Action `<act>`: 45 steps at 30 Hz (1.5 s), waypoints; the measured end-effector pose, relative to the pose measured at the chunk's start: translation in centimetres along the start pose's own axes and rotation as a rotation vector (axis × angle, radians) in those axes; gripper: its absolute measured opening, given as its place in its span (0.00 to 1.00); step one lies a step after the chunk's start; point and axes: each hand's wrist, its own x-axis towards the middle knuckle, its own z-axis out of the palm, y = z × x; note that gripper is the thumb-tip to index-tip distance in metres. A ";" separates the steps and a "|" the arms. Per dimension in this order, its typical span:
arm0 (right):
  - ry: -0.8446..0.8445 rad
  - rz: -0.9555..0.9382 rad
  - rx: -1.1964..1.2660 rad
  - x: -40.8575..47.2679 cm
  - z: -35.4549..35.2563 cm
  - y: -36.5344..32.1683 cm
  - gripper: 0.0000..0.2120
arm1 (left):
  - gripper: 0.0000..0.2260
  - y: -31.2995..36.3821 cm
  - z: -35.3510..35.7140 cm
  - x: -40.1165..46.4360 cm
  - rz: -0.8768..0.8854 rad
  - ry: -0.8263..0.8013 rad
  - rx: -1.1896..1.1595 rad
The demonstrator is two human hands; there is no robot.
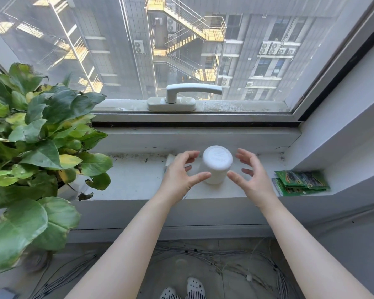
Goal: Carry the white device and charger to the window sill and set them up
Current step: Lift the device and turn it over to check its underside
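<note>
A white cylindrical device (216,165) stands upright on the window sill (138,180), its round top facing me. My left hand (180,174) hovers just left of it with fingers spread, thumb close to the device's lower side. My right hand (252,174) hovers just right of it, also spread, not touching. A small white object, possibly the charger (169,160), lies on the sill behind my left hand, mostly hidden.
A large leafy potted plant (35,147) fills the left end of the sill. Green packets (300,183) lie at the sill's right end. A window handle (181,94) sits above. Cables (225,260) spread across the floor below.
</note>
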 end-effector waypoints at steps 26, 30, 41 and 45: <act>-0.114 0.013 0.232 2.2 1.5 -0.6 0.29 | 0.20 1.1 2.2 0.8 -0.056 0.077 -0.278; -0.114 0.055 0.241 2.3 1.4 -1.3 0.26 | 0.19 1.6 2.2 0.9 -0.121 0.085 -0.326; -0.244 0.220 0.272 1.9 1.0 -1.9 0.26 | 0.30 3.5 1.9 0.9 -0.420 0.066 -0.243; -0.246 0.295 0.297 1.9 0.8 -2.3 0.28 | 0.31 3.8 1.2 1.0 -0.489 -0.025 -0.271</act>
